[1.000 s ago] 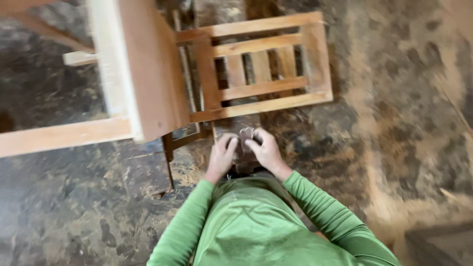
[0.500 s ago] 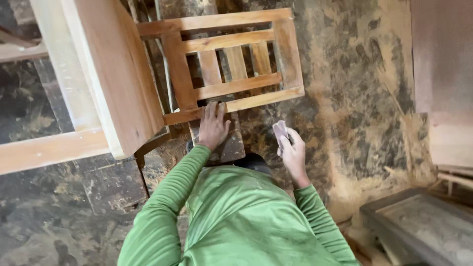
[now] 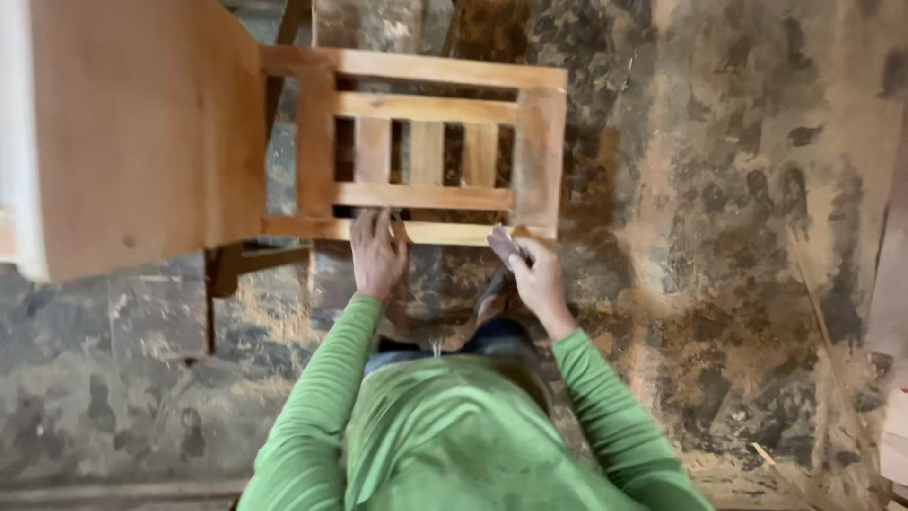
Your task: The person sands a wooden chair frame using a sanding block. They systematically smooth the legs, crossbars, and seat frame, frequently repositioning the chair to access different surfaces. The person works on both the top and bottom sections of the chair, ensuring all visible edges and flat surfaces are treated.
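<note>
Wooden frame (image 3: 426, 227) under left hand (image 3: 376, 254).

One slatted frame (image 3: 426, 151) (three slats), two hands (image 3: 378, 254).

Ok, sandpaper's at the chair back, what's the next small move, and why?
Probably rub the sandpaper along the chair's bottom rail: the right hand holds it at that rail's edge, and the left hand braces the same rail.
</note>
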